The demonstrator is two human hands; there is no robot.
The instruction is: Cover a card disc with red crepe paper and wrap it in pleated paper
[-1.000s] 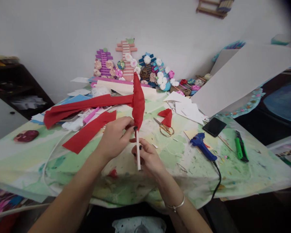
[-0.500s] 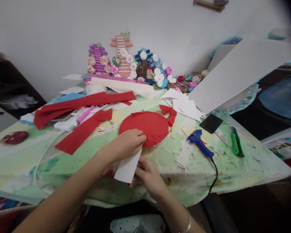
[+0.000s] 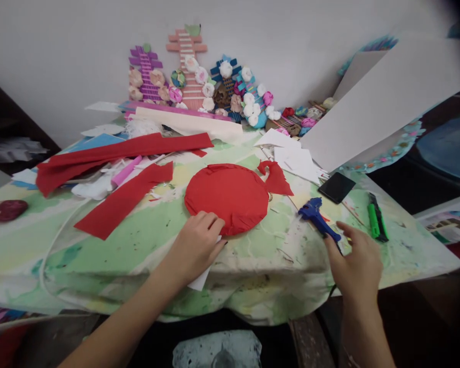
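Head view: bare left hand and bare right hand are working over a paint-stained tablecloth.
Left hand: is pinching, thumb and fingers closing together on a white strip right at the near edge of the disc; fingertips are resting over that edge.
White strip: is sticking out below the left hand, pointing toward the person; the spot where it is meeting the disc is hidden.
Red disc: is lying on the cloth at mid-table, wrinkled red covering facing up.
Right hand: is hovering at the handle end of the blue glue gun, thumb and fingers spreading apart, not closing on anything; contact with the gun, cannot tell.
Glue gun: is lying on its side, right of the disc.
Cutter: green and black cutter is lying just beyond the right hand's fingers, to the right.
Black slab: flat black slab is lying beyond the glue gun.
Red scrap: crumpled red scrap is lying just beside the disc's right edge.
Red strips: long red strip and shorter red strip are lying left of the disc.
Back edge: purple frame and pink frame are leaning at the wall.
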